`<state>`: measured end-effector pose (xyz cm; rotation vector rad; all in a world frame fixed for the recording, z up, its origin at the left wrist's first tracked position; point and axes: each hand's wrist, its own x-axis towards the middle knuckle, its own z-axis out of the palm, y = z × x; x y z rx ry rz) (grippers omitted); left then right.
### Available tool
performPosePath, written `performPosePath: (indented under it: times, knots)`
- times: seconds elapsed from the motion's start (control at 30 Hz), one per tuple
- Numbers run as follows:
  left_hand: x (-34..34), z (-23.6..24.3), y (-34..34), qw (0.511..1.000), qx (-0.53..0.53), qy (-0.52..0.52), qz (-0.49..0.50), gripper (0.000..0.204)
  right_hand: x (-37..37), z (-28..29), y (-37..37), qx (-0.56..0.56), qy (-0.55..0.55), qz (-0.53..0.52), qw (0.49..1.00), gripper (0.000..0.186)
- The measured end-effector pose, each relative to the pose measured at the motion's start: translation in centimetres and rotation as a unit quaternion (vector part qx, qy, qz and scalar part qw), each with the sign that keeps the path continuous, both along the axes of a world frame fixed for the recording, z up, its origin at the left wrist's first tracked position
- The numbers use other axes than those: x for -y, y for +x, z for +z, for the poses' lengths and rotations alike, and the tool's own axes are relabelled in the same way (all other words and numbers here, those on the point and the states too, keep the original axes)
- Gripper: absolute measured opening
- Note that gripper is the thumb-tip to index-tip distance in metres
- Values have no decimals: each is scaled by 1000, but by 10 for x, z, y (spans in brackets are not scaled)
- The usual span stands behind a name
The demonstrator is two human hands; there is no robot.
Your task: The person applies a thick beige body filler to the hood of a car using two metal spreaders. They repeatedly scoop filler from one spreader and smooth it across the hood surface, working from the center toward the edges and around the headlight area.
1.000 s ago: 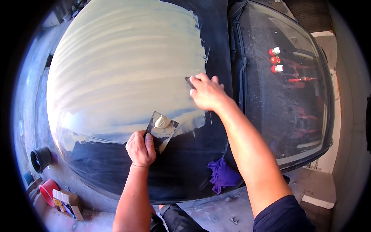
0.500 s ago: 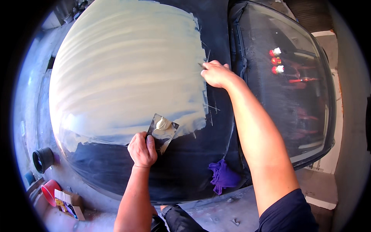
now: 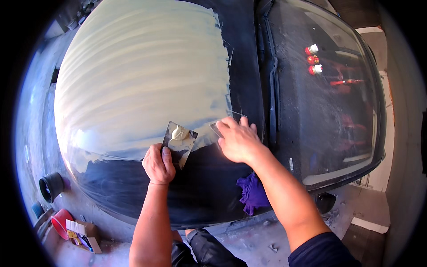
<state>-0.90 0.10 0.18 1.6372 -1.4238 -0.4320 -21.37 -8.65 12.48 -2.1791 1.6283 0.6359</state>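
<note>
Cream-coloured paste in a broad, streaky coat (image 3: 138, 80) covers much of the dark car bonnet (image 3: 129, 187), spreading away beyond the fingers of both hands. From where I stand, the left hand (image 3: 159, 167) is clamped on a flat, four-cornered metal plate (image 3: 176, 149), thumb pressed on its near edge; a thick cream dollop of paste (image 3: 180, 132) sits just past the thumb tip. The right hand (image 3: 240, 140) has its fingers closed on a thin, flat spreader (image 3: 215, 129) that juts left of the fingertips, at the coat's near right corner; whether it touches, I can't tell. Nearer the person than those fingers lies a crumpled purple cloth (image 3: 252, 194), and to their right stretches the dusty glass windscreen (image 3: 298, 133).
</note>
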Motion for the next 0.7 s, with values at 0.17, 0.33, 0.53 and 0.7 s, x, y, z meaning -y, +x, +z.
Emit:
performPosePath:
  times: [0.17,0.33,0.53,0.7]
  knots:
    - [-1,-4,0,1000,-4,-14,1,14,-15,15,-14,-22,18,14,1000,43]
    - [-2,-4,-1,1000,1,-13,3,15,70,10,-15,-4,-65,-80,995,43]
    - [-1,-5,0,1000,9,-15,7,15,48,3,-1,-21,34,-65,997,39]
    - [1,-4,-3,1000,16,-12,-1,15,-29,7,-19,-7,12,-18,1000,37]
